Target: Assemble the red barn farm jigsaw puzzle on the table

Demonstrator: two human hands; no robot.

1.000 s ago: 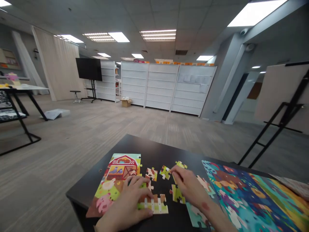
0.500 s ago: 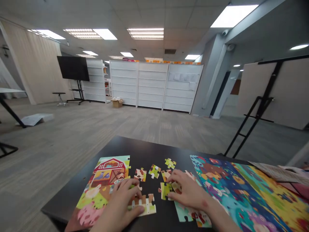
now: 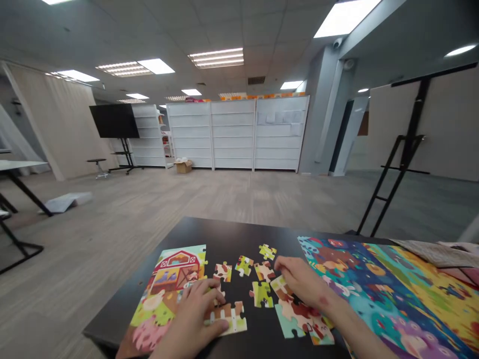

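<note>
curling left fingers [image 3: 213, 285] and right fingers [image 3: 284, 264] onto jigsaw pieces [image 3: 228, 319]

A large office-style room: white shelving units [image 3: 232, 134] at twelve o'clock, a stand-mounted screen [image 3: 114, 121] at eleven, carpet tiles [image 3: 224, 197] underfoot.

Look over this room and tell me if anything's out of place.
A pale flat packet lies on the carpet near the left-hand table, looking dropped rather than put away. A cardboard box also sits on the floor in front of the white shelves.
</note>
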